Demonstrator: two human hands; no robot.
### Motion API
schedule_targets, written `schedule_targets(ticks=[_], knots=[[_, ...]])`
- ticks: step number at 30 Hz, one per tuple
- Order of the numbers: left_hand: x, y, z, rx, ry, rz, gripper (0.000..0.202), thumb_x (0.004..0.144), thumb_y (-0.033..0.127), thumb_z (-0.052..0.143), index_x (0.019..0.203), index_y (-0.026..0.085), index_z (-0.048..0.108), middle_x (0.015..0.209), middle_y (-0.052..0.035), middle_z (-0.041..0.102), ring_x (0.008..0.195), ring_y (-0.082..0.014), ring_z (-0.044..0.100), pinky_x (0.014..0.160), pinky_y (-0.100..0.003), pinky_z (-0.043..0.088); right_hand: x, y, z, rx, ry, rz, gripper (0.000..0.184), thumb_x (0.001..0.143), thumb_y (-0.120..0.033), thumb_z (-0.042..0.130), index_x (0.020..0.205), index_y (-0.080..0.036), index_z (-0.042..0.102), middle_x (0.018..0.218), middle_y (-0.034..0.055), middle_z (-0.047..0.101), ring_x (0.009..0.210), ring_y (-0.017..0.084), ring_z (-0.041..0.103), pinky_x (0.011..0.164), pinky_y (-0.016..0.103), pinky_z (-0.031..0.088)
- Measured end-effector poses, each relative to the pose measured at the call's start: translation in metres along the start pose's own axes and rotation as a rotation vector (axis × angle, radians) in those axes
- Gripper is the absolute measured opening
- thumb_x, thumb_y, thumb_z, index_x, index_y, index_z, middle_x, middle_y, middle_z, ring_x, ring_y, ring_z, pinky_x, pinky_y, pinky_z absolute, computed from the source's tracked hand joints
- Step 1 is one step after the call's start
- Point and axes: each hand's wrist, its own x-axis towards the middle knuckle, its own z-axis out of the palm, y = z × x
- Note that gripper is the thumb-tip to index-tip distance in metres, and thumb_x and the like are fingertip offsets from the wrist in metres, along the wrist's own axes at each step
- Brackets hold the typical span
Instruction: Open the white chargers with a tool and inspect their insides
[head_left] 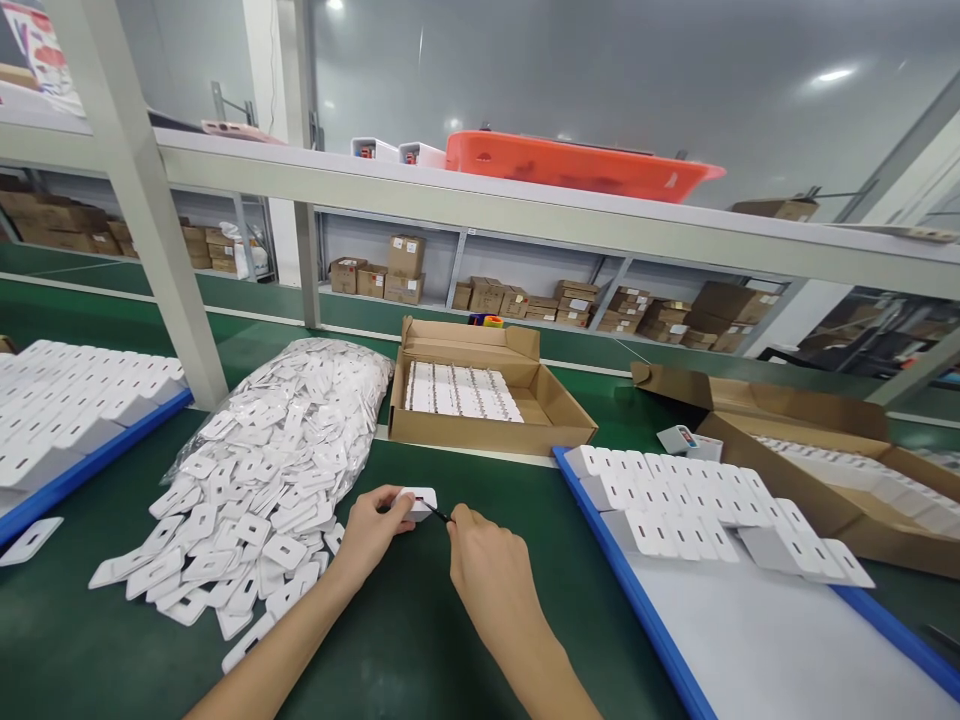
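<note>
Pinched between the thumb and fingers of my left hand (373, 532) is a small white plastic housing (425, 497) with a dark slot in its face. My right hand (489, 565) is closed around a thin dark pointed tool (439, 514), whose tip meets the housing at the slot; its exact kind is too small to tell. To the left of my hands, white plastic cover plates (247, 520) with slots spill in a heap from a clear plastic bag (377, 385).
An open cardboard box (487, 433) of white parts stands ahead. On the right, a blue-edged tray (720, 640) carries rows of white housings (675, 490), beside another cardboard box (814, 480). A second blue-edged tray (97, 455) is at left. Overhead, a shelf bears an orange bin (570, 165).
</note>
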Motion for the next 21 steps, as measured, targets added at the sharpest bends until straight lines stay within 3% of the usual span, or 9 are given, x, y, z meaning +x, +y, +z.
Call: schedule_targets(ticks=[5,9,12,14,17,19,21], knots=[[0.003,0.004,-0.003,-0.016,-0.01,0.018,0.034,0.064,0.044,0.074,0.076,0.013,0.069,0.082,-0.0079,0.069,0.082,-0.0234,0.067,0.078,-0.036,0.059,-0.003,0.021,-0.012,0.14,-0.008,-0.025,0.02,0.09,-0.015,0.045,0.074,-0.022,0.053,0.063,-0.0002,0.064,0.055,0.017,0.062,0.045,0.024,0.027],[0.004,0.009,-0.007,-0.02,-0.021,0.085,0.034,0.067,0.043,0.071,0.086,0.015,0.067,0.088,-0.006,0.07,0.088,-0.0248,0.068,0.082,-0.037,0.057,-0.02,0.05,0.015,0.346,0.055,0.086,0.023,0.094,-0.027,0.038,0.078,-0.022,0.054,0.063,0.0007,0.062,0.053,0.018,0.058,0.047,0.026,0.037],[-0.001,0.015,-0.006,0.002,-0.097,0.13,0.032,0.07,0.038,0.07,0.092,0.016,0.066,0.092,-0.0064,0.072,0.088,-0.0249,0.068,0.083,-0.036,0.054,-0.026,0.062,0.041,0.384,0.116,0.125,0.028,0.093,-0.032,0.037,0.088,-0.018,0.06,0.08,0.0088,0.064,0.074,0.025,0.062,0.064,0.037,0.049],[-0.007,0.018,-0.004,0.005,-0.182,0.158,0.031,0.071,0.036,0.069,0.095,0.016,0.065,0.094,-0.0074,0.071,0.089,-0.0246,0.067,0.082,-0.034,0.053,-0.023,0.061,0.045,0.478,0.135,0.109,0.03,0.092,-0.036,0.041,0.103,-0.018,0.062,0.101,0.012,0.063,0.098,0.028,0.059,0.084,0.046,0.048],[-0.015,0.018,0.001,-0.02,-0.304,0.199,0.031,0.074,0.035,0.069,0.097,0.017,0.059,0.098,-0.0071,0.067,0.09,-0.0226,0.066,0.08,-0.032,0.053,-0.013,0.049,0.034,0.931,0.057,0.07,0.039,0.091,-0.042,0.047,0.125,-0.025,0.052,0.125,0.0099,0.053,0.111,0.024,0.055,0.092,0.042,0.048],[-0.018,0.016,0.002,-0.044,-0.364,0.229,0.031,0.076,0.035,0.068,0.099,0.02,0.054,0.1,-0.005,0.062,0.089,-0.0202,0.064,0.076,-0.029,0.053,-0.007,0.038,0.025,1.241,-0.039,0.023,0.04,0.089,-0.043,0.052,0.126,-0.026,0.051,0.127,0.0093,0.052,0.109,0.021,0.057,0.088,0.036,0.052],[-0.019,0.014,0.002,-0.063,-0.411,0.252,0.031,0.079,0.036,0.066,0.1,0.022,0.049,0.101,-0.0032,0.058,0.089,-0.0182,0.063,0.074,-0.027,0.052,-0.005,0.029,0.023,1.395,-0.053,-0.035,0.034,0.087,-0.043,0.055,0.117,-0.025,0.059,0.122,0.0091,0.056,0.109,0.022,0.058,0.087,0.033,0.052]])
